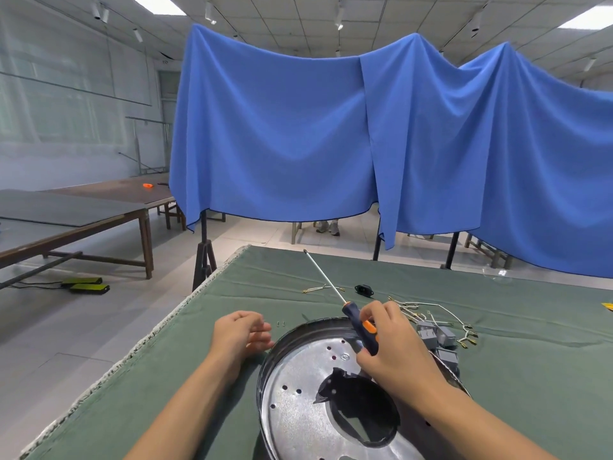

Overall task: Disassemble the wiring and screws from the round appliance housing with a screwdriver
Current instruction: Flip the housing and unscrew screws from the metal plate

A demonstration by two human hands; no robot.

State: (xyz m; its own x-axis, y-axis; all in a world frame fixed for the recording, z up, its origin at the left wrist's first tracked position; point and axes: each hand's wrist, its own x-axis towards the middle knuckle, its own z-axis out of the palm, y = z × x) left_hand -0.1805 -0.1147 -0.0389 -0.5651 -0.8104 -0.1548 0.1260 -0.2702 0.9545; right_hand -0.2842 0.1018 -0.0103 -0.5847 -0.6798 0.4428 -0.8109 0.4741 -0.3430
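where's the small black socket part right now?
Head view: the black socket part lies on the green cloth beyond the right hand, right of the screwdriver shaft, left of the loose wires.

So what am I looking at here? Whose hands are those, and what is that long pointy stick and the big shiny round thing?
There is one picture, taken by a camera worn on a person's head, so you see their own two arms reaching out in front. No robot here, just a person taking something apart.

The right hand grips a screwdriver by its dark blue and orange handle. Its long thin metal shaft points up and away from them.

The left hand holds nothing. Its fingers are loosely curled, next to the round housing, the shiny metal dish with small holes and a dark opening in the middle.

Everything lies on a table with a green cloth. Behind the housing are loose white wires, grey connector blocks, a small black socket part, and two tiny screws.
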